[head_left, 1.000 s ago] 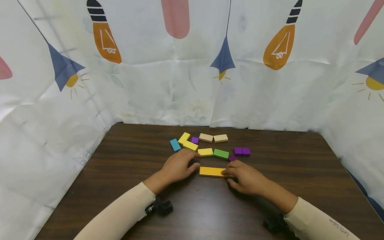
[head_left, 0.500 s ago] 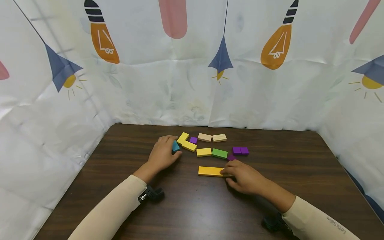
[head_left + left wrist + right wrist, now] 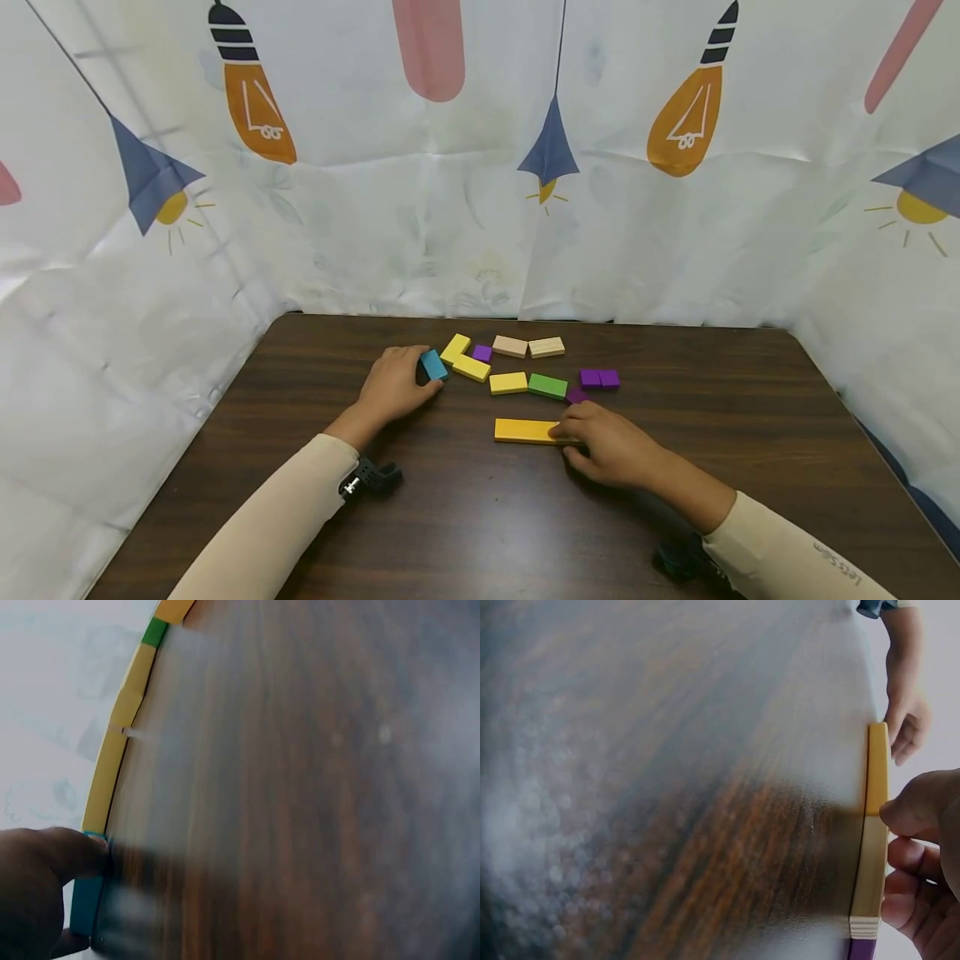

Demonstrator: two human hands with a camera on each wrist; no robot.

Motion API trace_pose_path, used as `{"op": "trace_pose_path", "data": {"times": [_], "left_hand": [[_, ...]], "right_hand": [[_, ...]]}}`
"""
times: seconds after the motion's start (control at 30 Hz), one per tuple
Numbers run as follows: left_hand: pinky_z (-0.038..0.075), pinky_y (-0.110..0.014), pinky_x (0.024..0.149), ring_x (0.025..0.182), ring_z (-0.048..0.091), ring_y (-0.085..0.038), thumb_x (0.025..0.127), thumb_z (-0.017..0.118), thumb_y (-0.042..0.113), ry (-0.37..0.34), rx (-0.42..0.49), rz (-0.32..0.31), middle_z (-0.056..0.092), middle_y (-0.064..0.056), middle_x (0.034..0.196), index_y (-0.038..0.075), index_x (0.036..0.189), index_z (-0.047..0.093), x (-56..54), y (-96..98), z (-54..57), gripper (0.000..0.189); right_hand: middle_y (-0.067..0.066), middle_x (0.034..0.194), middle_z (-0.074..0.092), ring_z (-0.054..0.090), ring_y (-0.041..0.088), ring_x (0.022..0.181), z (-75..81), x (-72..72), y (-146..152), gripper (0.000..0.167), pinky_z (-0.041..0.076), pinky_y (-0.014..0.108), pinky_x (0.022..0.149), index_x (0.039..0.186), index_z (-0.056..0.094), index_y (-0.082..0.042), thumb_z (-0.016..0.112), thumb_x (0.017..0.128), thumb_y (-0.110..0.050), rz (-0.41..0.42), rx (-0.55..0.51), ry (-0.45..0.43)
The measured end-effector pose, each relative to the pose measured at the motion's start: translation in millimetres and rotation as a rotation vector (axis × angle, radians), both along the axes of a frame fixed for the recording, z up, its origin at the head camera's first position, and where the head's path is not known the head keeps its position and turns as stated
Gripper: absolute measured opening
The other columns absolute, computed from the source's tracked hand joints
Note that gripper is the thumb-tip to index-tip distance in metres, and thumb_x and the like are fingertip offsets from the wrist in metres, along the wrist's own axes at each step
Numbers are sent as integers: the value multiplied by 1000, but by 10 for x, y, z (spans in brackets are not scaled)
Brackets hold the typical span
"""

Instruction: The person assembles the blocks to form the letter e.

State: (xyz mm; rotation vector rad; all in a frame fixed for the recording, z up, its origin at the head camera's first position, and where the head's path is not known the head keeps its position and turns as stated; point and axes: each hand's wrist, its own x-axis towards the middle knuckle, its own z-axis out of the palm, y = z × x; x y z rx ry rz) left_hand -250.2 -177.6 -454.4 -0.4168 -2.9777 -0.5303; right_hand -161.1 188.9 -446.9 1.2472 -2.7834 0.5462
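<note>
My left hand (image 3: 390, 382) is at the left end of the blocks, its thumb and fingers round the ends of a blue block (image 3: 433, 365). In the left wrist view that blue block (image 3: 88, 904) lies on the table between the digits. My right hand (image 3: 611, 444) covers the right end of the front row, which starts with an orange block (image 3: 522, 430). Up close in the right wrist view, the thumb touches where the orange block (image 3: 877, 769) meets a plain wooden block (image 3: 868, 870), and curled fingertips lie along the wooden one.
Behind the front row lie a yellow block (image 3: 508, 383), a green block (image 3: 547, 386) and a purple block (image 3: 576, 396). Two purple pieces (image 3: 600, 379) sit to the right. More yellow (image 3: 471, 368) and plain wood blocks (image 3: 510, 347) lie farther back. A printed curtain (image 3: 420, 217) stands behind the table (image 3: 712, 392).
My left hand has moved left, from beside the yellow block in the middle to the blue block, which it now pinches. My right hand stays at the front row.
</note>
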Motion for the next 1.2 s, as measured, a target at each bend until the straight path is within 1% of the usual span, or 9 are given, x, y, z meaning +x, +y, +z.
{"op": "trace_pose_path", "data": {"times": [0.17, 0.37, 0.5, 0.6, 0.77, 0.97, 1.2], "left_hand": [[39, -60, 107, 129, 49, -44, 91, 77, 37, -17, -2, -8, 59, -21, 138, -1, 143, 54, -21, -37, -10, 68], [38, -59, 108, 132, 48, -42, 89, 79, 37, -13, 31, -25, 61, -18, 136, 1, 137, 60, -2, -63, -5, 62], [37, -58, 110, 134, 46, -41, 89, 80, 36, 4, 57, -60, 62, -16, 135, 3, 134, 62, 39, -67, 9, 59], [37, -58, 109, 134, 47, -40, 88, 80, 37, 20, 60, -86, 63, -15, 133, 4, 134, 63, 85, -60, 35, 59], [40, -57, 107, 131, 49, -38, 86, 82, 35, 44, 66, -115, 64, -14, 131, 4, 132, 64, 166, -37, 82, 58], [43, -54, 106, 130, 50, -35, 86, 83, 34, 21, 97, -197, 63, -12, 132, 6, 132, 64, 240, 36, 103, 58], [44, -51, 106, 128, 51, -31, 85, 83, 31, -8, 100, -289, 64, -9, 130, 6, 132, 63, 273, 129, 78, 57]], "right_hand": [[-2, 109, 64, 58, 13, 100, -16, 1, 3, 23, 55, 36, 86, 115, 75, -10, 75, 92, -13, -7, 1, 1], [-2, 109, 63, 58, 13, 99, -21, 8, 2, 23, 55, 36, 85, 115, 76, -11, 74, 92, -13, -17, 3, 2], [-2, 110, 64, 59, 14, 100, -19, 10, -3, 23, 55, 37, 86, 115, 76, -11, 74, 92, -13, -18, 5, 7], [-1, 110, 63, 58, 14, 100, -15, 12, -8, 23, 55, 37, 86, 116, 76, -11, 74, 92, -13, -17, 6, 10], [-1, 110, 63, 58, 13, 99, -9, 17, -13, 24, 55, 37, 85, 115, 76, -11, 74, 92, -13, -18, 2, 15], [-2, 109, 63, 58, 13, 98, -15, 15, -10, 23, 55, 36, 85, 114, 76, -11, 74, 92, -12, -23, 0, 22], [-1, 109, 63, 58, 13, 99, -22, 6, -10, 23, 55, 37, 85, 115, 76, -11, 74, 92, -11, -21, -11, 22]]}}
